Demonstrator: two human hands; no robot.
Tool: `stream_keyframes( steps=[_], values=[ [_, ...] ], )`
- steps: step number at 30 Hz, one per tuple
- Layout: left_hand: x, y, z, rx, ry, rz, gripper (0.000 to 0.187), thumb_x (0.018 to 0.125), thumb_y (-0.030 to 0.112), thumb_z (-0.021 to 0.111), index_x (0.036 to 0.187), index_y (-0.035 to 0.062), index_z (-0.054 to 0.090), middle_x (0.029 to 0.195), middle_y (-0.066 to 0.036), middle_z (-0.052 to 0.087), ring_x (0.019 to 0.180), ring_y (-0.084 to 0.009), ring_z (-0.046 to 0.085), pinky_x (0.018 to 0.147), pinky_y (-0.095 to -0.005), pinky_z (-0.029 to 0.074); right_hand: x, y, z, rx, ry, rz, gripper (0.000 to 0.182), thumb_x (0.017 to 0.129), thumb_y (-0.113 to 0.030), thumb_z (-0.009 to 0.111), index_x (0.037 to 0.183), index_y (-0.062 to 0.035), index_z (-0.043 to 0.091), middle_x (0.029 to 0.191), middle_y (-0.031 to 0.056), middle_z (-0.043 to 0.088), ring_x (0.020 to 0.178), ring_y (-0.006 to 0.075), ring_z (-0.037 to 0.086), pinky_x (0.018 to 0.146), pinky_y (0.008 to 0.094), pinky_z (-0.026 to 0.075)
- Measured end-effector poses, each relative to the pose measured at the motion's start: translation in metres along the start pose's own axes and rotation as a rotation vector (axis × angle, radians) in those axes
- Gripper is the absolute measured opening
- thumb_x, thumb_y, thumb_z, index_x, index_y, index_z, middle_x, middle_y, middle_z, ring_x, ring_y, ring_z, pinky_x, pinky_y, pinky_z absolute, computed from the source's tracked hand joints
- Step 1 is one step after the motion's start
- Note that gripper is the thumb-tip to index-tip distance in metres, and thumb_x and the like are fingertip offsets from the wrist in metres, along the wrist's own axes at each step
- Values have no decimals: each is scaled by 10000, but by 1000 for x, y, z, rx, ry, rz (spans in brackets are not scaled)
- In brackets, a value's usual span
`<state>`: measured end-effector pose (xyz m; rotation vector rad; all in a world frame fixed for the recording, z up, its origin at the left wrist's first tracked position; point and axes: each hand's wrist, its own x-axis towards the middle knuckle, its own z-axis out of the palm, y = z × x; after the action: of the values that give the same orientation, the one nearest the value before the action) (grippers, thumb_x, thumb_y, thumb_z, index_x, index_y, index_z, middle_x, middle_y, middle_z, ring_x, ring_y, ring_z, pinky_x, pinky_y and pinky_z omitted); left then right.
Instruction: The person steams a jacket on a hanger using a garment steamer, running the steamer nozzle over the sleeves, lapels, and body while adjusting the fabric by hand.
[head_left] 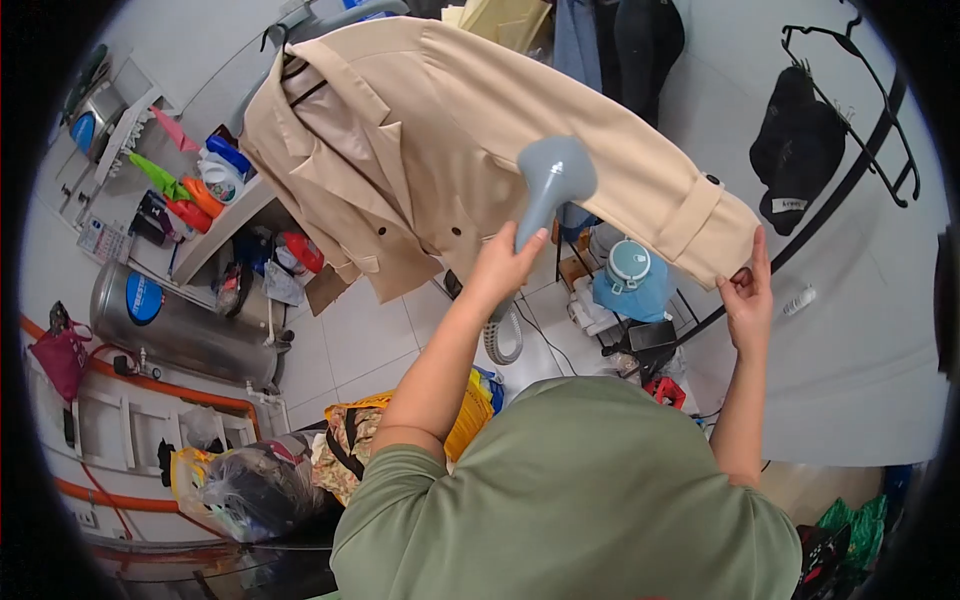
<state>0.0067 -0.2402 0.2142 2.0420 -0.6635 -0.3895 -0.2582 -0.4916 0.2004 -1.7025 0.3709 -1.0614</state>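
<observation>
A beige double-breasted coat (pixel 450 110) hangs on a black hanger (pixel 308 92), its front facing me and one sleeve drawn out to the right. My left hand (pixel 508 262) is wrapped round the handle of a grey-blue handheld garment steamer (pixel 556 172). The steamer's head overlaps the coat where the upper sleeve meets the body. At the far end of the sleeve (pixel 650 190), my right hand (pixel 748 295) pinches the cuff between thumb and fingers, holding the sleeve stretched. A strap with a button circles the sleeve near that cuff. The steamer's ribbed hose (pixel 503 340) hangs below my left hand.
A black clothes rail (pixel 835 205) slants along the right, with a black cap (pixel 795 140) and hangers. Below the sleeve stands a teal-lidded container (pixel 630 265). Bottles (pixel 218 180) line a shelf at left, above a steel tank (pixel 185 322). Bags (pixel 255 485) lie at lower left.
</observation>
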Motion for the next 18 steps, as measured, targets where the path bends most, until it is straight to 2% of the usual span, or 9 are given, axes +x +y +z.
stream_keyframes(
  steps=[1,10,13,16,18],
  values=[
    [0,-1,1,4,-20,5,515,960,492,604,983,-21,574,664,-83,573,513,-176,600,489,-339,495,1,-3,3,59,18,-13,932,783,189,582,1593,-128,249,1577,60,309,960,81,534,832,228,488],
    [38,-30,-8,-65,243,74,501,966,487,605,924,-9,549,633,-103,570,474,-180,587,472,-341,488,4,0,1,62,13,-7,918,792,206,576,1590,-111,250,1605,78,270,995,85,554,835,230,492],
    [45,-62,12,-1,300,165,494,973,481,599,902,-4,537,669,-125,581,543,-207,609,526,-354,494,7,0,4,88,22,3,914,795,206,577,1589,-107,250,1624,81,244,1000,90,560,849,235,496],
    [41,-79,22,105,515,327,472,983,456,594,932,-10,544,705,-153,594,638,-276,623,618,-391,499,12,-2,2,95,16,14,905,802,198,586,1587,-96,246,1637,87,234,1042,107,571,888,249,498],
    [37,-94,23,15,450,223,458,994,431,574,1014,-26,541,890,-249,604,842,-402,616,755,-456,482,16,-4,1,117,25,19,896,809,188,595,1586,-89,245,1637,93,246,1090,126,576,925,264,494]
  ],
)
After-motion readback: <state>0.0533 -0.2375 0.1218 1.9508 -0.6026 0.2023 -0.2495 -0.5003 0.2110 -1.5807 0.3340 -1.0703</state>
